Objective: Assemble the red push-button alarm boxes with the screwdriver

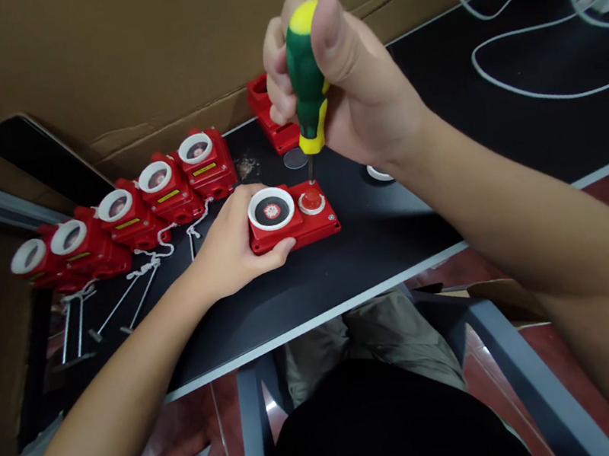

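Observation:
A red call-point box [295, 239] with a white ring [271, 209] and a red button [312, 200] lies on the black table. My left hand [231, 243] grips its left end, thumb along the near side and fingers behind. In my right hand [341, 76] is a green and yellow screwdriver [306, 73], held upright with the thumb by the top of the handle. The screwdriver's tip meets a screw at the box's far right corner. Another screw [331, 217] shows at the near right corner.
Several finished-looking red boxes [168, 192] with white rings stand in a row at left, with white cords and small metal hammers [134, 301]. Behind are an open red housing [273, 121] and a clear disc [295, 158]. A white ring [380, 173] lies at right; a cable [538, 95] curls beyond.

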The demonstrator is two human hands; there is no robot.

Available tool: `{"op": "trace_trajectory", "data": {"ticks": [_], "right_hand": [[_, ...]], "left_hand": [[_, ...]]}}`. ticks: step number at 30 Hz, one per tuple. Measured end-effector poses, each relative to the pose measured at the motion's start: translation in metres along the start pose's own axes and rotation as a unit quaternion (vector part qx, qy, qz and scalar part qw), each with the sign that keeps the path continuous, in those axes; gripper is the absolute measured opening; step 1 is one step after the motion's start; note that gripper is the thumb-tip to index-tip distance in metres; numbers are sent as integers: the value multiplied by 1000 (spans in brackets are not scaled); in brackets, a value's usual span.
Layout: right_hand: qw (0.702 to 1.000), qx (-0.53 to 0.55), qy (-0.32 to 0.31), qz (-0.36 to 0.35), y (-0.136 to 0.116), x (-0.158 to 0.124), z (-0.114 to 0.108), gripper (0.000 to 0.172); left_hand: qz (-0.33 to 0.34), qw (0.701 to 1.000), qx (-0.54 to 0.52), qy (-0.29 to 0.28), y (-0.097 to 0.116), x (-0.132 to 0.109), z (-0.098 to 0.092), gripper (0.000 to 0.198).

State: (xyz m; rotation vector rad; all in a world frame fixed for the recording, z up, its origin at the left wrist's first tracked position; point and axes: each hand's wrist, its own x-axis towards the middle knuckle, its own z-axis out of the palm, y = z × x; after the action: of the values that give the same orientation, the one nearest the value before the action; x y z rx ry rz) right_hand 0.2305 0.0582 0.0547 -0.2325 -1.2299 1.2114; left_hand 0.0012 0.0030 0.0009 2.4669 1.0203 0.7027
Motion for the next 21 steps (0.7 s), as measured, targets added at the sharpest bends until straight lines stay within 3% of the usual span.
{"op": "trace_trajectory", "data": {"ticks": [5,10,15,21], "right_hand": [[999,27,8,17,-1,1,-1,57],[988,-7,-111,109,-18,4,-8,44],[979,-6,-144,141,-37,2,-8,53],[984,43,-127,118,-16,9,-8,62]], "left_hand": [[4,1000,-2,4,0,-1,0,69],[9,1000,2,3,0,0,1,67],[9,1000,1,8,-1,0,1,69],[17,1000,8,9,-3,0,2,68]]}}
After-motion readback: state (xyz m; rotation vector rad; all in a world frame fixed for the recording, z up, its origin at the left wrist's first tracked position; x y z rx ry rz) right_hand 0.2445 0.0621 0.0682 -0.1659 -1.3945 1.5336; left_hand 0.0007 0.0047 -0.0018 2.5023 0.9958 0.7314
